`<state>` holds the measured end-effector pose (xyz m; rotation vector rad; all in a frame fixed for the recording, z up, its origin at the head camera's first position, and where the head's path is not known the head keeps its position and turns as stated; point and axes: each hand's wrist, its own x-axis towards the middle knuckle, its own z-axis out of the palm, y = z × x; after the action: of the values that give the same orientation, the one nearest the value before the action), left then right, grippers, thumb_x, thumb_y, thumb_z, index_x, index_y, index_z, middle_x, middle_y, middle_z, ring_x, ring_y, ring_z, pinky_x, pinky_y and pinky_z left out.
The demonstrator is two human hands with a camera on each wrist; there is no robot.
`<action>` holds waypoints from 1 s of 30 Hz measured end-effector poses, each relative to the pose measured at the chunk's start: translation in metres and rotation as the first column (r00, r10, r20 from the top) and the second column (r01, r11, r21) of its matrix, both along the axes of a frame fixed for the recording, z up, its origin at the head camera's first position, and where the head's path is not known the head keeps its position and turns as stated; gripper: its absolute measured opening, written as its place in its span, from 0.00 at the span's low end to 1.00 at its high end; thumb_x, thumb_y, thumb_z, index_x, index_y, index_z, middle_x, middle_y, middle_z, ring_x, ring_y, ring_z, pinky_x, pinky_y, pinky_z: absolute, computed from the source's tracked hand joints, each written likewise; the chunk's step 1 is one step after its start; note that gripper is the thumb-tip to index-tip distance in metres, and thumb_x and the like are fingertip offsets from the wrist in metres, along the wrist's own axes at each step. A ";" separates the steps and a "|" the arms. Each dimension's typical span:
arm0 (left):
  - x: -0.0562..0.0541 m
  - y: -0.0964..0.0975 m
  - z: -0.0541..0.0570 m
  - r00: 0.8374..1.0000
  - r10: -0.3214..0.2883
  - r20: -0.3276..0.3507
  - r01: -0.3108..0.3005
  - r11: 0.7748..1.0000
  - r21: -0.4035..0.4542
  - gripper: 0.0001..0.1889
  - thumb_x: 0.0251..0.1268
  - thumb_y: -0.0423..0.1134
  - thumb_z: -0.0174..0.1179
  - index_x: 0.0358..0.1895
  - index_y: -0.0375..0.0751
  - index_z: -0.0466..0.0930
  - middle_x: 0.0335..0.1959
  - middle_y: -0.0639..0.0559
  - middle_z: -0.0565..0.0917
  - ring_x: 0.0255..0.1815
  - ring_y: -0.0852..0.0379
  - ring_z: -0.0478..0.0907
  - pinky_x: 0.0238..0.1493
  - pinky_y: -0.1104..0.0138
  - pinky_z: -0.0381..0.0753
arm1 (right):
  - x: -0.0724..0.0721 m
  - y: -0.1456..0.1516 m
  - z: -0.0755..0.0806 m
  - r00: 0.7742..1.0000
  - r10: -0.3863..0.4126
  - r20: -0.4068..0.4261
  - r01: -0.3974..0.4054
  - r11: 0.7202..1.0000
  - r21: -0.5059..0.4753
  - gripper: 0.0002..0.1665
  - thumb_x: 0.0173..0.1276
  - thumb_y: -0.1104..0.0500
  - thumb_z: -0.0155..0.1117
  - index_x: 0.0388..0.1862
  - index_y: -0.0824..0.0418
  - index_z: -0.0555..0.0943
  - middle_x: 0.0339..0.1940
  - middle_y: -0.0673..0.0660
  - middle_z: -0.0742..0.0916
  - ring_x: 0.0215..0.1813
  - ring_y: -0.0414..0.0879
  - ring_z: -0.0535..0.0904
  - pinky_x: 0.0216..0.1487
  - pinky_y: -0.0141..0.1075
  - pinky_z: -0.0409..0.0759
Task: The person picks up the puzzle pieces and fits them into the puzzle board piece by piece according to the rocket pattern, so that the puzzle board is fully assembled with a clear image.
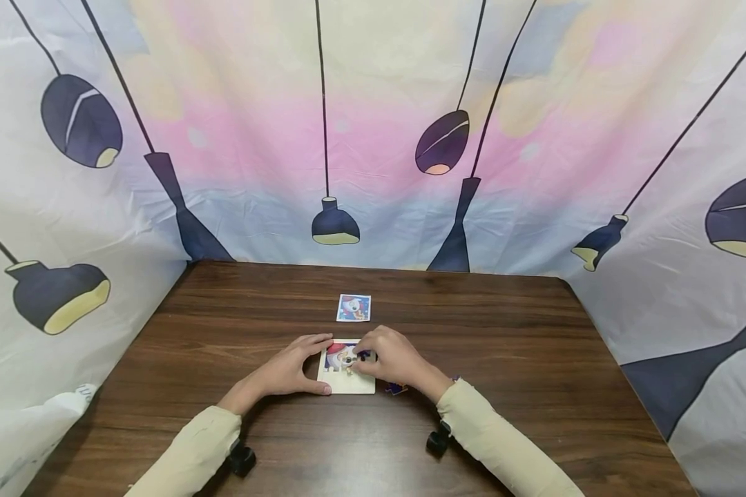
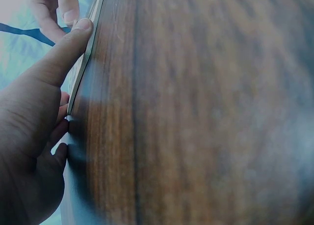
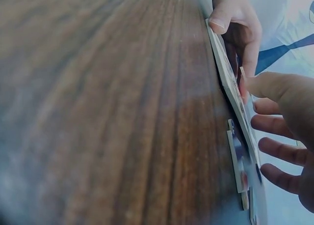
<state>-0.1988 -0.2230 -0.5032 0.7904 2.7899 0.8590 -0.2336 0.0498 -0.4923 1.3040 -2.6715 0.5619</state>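
A pale puzzle board (image 1: 348,384) lies on the table, its upper part filled with a cartoon picture and its lower part bare. My left hand (image 1: 292,366) holds the board at its left side, thumb at the lower edge and fingers at the upper left corner. Over the board's right half, my right hand (image 1: 390,355) pinches a small puzzle piece. In the right wrist view that thin piece (image 3: 243,73) stands tilted between thumb and fingers, just above the board. The other right fingers are spread along the board's right side.
Loose dark puzzle pieces (image 1: 396,388) lie right of the board, partly under the right wrist; the right wrist view shows several overlapping pieces (image 3: 237,158). A square picture card (image 1: 354,308) sits beyond the board. A printed cloth (image 1: 385,138) hangs behind the wooden table (image 1: 255,297).
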 end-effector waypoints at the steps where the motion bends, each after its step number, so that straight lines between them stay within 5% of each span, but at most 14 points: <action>1: 0.000 0.000 0.000 1.000 -0.001 0.000 0.001 1.000 0.000 0.55 0.49 0.71 0.72 0.77 0.42 0.66 0.79 0.48 0.64 0.79 0.42 0.58 0.72 0.41 0.63 | 0.000 0.000 0.000 1.000 -0.002 0.003 0.002 1.000 0.006 0.18 0.70 0.44 0.70 0.49 0.52 0.91 0.47 0.48 0.90 0.50 0.43 0.83 0.54 0.38 0.82; 30: 0.002 0.001 0.002 1.000 0.009 0.024 -0.009 1.000 -0.002 0.55 0.50 0.71 0.72 0.77 0.43 0.66 0.79 0.47 0.64 0.79 0.43 0.58 0.72 0.42 0.64 | 0.002 -0.010 -0.003 0.999 -0.047 -0.012 0.048 0.996 0.070 0.21 0.68 0.42 0.71 0.52 0.51 0.90 0.57 0.51 0.87 0.55 0.46 0.80 0.57 0.41 0.80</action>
<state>-0.1972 -0.2216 -0.5014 0.7623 2.7749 0.8609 -0.2314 0.0395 -0.4955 1.2529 -2.7295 0.4586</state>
